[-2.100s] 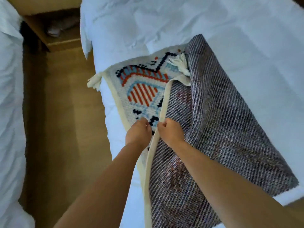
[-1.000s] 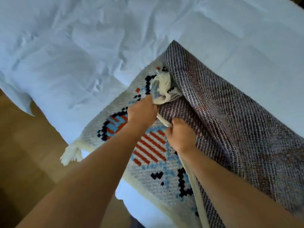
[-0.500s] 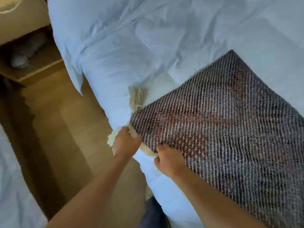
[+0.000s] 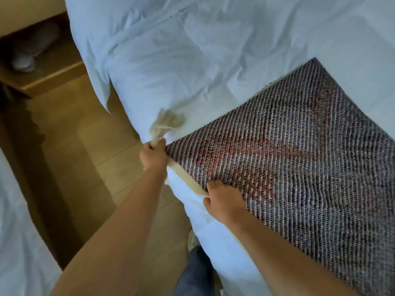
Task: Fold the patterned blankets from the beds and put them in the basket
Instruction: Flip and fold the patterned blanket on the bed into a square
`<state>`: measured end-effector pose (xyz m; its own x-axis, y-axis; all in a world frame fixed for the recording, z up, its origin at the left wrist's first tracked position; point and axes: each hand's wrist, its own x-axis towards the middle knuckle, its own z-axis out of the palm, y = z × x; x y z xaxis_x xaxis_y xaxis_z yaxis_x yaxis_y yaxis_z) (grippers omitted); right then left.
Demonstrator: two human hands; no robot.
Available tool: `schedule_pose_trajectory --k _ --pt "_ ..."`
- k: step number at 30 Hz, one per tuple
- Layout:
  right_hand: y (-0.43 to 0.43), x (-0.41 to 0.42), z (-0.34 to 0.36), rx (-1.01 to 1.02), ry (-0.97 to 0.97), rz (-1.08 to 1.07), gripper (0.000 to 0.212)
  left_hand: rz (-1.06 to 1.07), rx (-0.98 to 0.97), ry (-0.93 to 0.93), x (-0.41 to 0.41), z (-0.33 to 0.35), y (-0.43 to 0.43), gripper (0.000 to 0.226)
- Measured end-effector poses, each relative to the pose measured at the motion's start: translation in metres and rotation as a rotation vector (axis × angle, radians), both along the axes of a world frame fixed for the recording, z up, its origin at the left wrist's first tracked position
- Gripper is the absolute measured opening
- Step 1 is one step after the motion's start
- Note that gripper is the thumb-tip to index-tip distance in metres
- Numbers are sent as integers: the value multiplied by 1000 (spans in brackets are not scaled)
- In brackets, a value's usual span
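Note:
The patterned blanket [image 4: 299,163] lies folded over on the white bed [image 4: 192,60], its dark woven underside facing up with faint red showing through. My left hand [image 4: 152,155] grips the near left corner of the blanket together with its cream tassel [image 4: 165,123]. My right hand [image 4: 224,201] holds the blanket's cream near edge a little further right, thumb below and fingers on the weave. The coloured face of the blanket is hidden underneath. No basket is in view.
A wooden floor [image 4: 85,146] runs between this bed and a second white bed [image 4: 17,242] at the lower left. A wooden bedside shelf [image 4: 42,67] with a pale object inside stands at the upper left. My leg and shoe [image 4: 194,263] are beside the bed.
The top layer was pulled over towards the near left, so the coloured face is covered. Both hands moved to the near edge, and the left hand now grips the corner and tassel.

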<state>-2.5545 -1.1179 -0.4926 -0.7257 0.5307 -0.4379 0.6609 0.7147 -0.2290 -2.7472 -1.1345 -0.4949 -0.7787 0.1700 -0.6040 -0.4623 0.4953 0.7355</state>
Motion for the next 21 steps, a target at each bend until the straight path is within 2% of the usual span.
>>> schedule_pose_trajectory --k 3,8,10,12,15,18,21 --pt "-1 0 -1 -5 -12 8 33 41 -43 -131 -2 -10 -14 45" --pt "-1 0 -5 14 4 -25 43 -116 -203 -3 10 -13 -11 64" --pt "-1 0 -5 6 25 -39 48 -179 -290 98 16 -10 -11 53" --pt "1 1 -5 -13 56 -56 51 -282 -328 216 24 -5 -9 33" --pt "8 7 3 -55 153 -116 46 -499 -251 402 42 2 3 16" --pt "24 24 15 -100 267 -179 33 -669 -217 512 65 5 27 14" --pt "50 52 25 -87 292 -229 22 -777 -197 578 94 10 57 19"
